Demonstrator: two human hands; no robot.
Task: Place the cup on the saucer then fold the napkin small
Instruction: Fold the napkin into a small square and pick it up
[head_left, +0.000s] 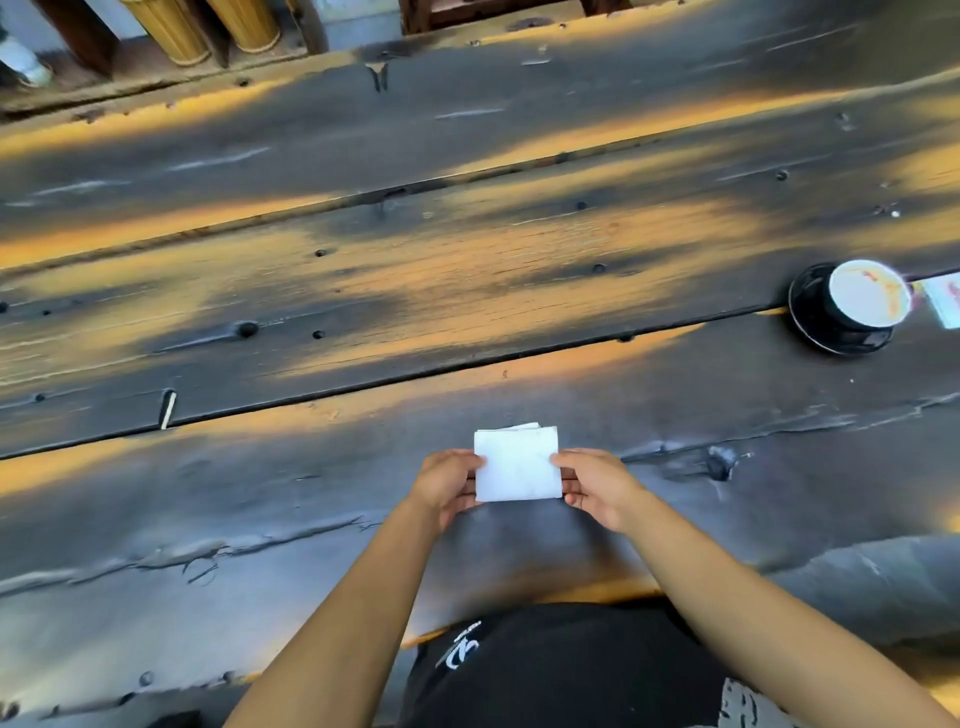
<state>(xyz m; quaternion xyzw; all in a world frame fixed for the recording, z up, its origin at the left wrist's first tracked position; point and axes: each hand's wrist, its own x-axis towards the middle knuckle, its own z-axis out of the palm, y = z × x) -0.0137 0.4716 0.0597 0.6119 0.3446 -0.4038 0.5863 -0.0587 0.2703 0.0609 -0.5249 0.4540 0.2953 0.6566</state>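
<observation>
The napkin is white and folded down to a small, near-square packet with layered edges showing along its far side; it is held just above the near plank of the table, in front of the person's middle. The left hand pinches the packet's left edge, thumb on top and fingers curled underneath; the right hand pinches the right edge the same way, thumb tip lying on the top face, fingers tucked below. Both grips are narrow, closed on the napkin; the two bare forearms run up from the bottom of the view and converge on it.

The cup stands well apart, far off to the right near the edge of the view; it is black outside and pale within, with some orange marking inside. It sits on the saucer, which is black and glossy, its rim showing to the left of and below the cup. Just right of the cup lies a small packet, pale with a touch of red, partly cut off by the frame; I cannot tell what it is.

The table is of dark, weathered planks with worn orange patches, knots and long gaps between the boards; a thin pale stick lies across one gap to the left. At the top left, beyond the table, stand two bamboo tubes.
</observation>
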